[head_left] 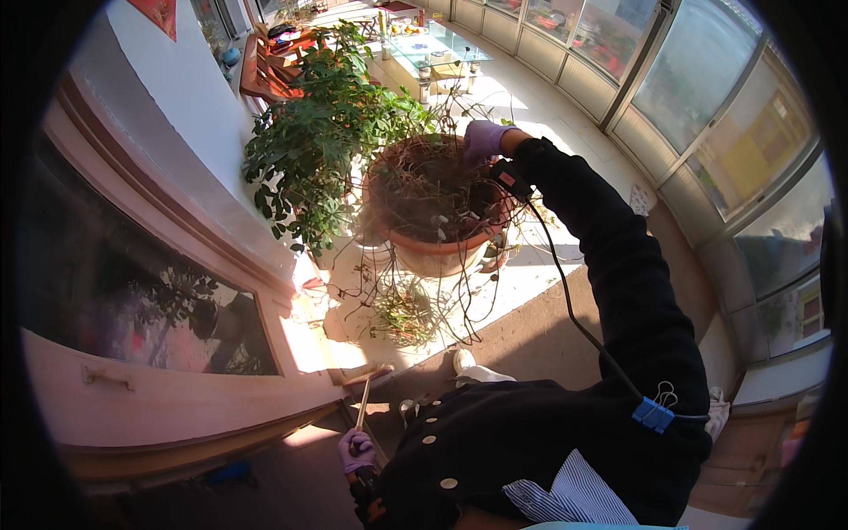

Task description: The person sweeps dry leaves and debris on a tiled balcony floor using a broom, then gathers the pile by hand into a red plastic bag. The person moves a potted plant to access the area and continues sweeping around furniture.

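A: Where is the work sitting right now?

B: In the big terracotta pot (439,250), just above the middle of the frame. It is holding a tangle of dry brown stems (424,181), and the right hand (485,139), in a purple glove, is reaching into them at the pot's upper right rim. The fingers are curling down among the stems, but I cannot tell whether they are actually pinching one.

A: And the other hand?

B: The left hand (357,450), also gloved, is down at the lower middle of the frame, closing around a thin wooden stick (364,402) that is pointing up toward the pot.

A: How far along does it look?

B: Partly done, I'd judge. Loose dry stems and sprigs (406,314) are already lying on the sunlit floor (530,274) below the pot, yet the pot is staying thick with dead growth, so plenty is remaining.

A: Any room to move?

B: It is getting tight on the left: a leafy green plant (322,115) is crowding the pot's upper left side, with a white wall (177,97) and a dark window pane (132,300) running behind it. The floor is opening out toward the upper right, up to the curved glass panels (707,79), and a glass table (424,49) is standing well apart at the top of the frame.
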